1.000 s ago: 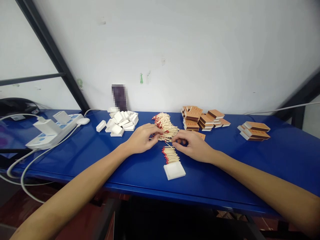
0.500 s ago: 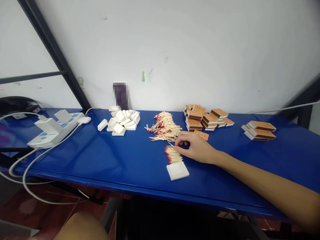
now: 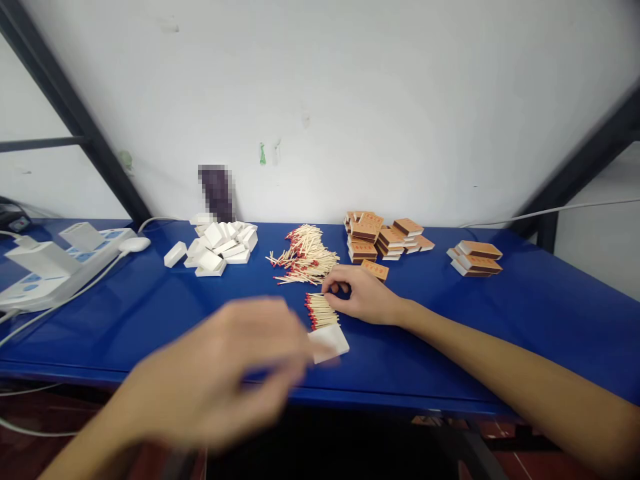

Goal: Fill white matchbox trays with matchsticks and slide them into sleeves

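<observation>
My right hand [image 3: 361,295] rests on the blue table [image 3: 475,320] with its fingers curled against a small aligned row of red-tipped matches [image 3: 319,311]. A white inner tray [image 3: 330,342] lies just in front of that row. My left hand [image 3: 220,373] is raised close to the camera and smeared by motion; its fingers cannot be read. It partly hides the tray's left end. Behind the row lies a loose heap of matches [image 3: 304,253].
A pile of white trays [image 3: 217,243] sits at the back left. Brown matchbox sleeves [image 3: 383,239] are stacked behind my right hand, with another small stack [image 3: 475,258] farther right. A white power strip with plugs [image 3: 47,263] and cables lies at the far left.
My left hand left the match heap, dropped out of view, and now sweeps back in near the camera. My right hand stays by the match row. The view shifted right.
</observation>
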Demonstrator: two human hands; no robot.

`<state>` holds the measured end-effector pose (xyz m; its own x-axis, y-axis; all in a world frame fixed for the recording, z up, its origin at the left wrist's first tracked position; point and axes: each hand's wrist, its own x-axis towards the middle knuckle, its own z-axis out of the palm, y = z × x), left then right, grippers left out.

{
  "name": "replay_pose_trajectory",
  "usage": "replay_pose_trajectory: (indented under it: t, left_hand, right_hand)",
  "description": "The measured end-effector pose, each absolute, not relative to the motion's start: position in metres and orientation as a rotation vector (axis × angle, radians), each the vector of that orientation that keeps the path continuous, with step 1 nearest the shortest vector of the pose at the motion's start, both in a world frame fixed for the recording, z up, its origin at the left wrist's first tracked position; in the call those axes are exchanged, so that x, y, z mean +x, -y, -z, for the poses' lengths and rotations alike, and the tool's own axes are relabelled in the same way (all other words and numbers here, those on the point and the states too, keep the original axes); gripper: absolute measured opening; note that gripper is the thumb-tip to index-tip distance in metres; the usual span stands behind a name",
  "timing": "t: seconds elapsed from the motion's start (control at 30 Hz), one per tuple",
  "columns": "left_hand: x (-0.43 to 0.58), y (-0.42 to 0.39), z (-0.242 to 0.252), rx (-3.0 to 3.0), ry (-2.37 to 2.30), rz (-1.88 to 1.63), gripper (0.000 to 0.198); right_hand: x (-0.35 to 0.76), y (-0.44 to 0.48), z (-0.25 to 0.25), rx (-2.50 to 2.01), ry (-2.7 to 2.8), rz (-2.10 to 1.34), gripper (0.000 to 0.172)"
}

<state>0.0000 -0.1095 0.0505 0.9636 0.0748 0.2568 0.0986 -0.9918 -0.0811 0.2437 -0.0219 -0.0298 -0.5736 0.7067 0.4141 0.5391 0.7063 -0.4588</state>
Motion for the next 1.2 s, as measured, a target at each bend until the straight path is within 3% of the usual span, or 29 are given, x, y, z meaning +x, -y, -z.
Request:
replay_pose_trajectory:
  t: [0.07,0.13,0.3,0.73,1.2]
  left_hand:
    - [-0.005,0.063,-0.052,-2.987,0.589,0.489,0.041]
    - [-0.011,0.024,-0.048,-2.978,0.995,0.354,0.033]
    - [-0.012,-0.024,-0.032,-3.023,1.214,0.058,0.024]
    - [-0.003,-0.037,-0.033,-3.184,1.184,-0.100,0.012]
    - [0.003,-0.022,-0.020,-3.307,0.965,0.257,0.012]
  right_hand:
    - [0.244,0.022,0.030,-0.963,2.330,-0.384,0.014]
    - [0.244,0.022,0.029,-0.977,2.336,-0.405,0.017]
    - [0.244,0.024,0.027,-0.936,2.356,-0.476,0.020]
    - [0.244,0.023,0.030,-0.973,2.290,-0.448,0.018]
    - [0.243,0.024,0.028,-1.015,2.378,-0.314,0.025]
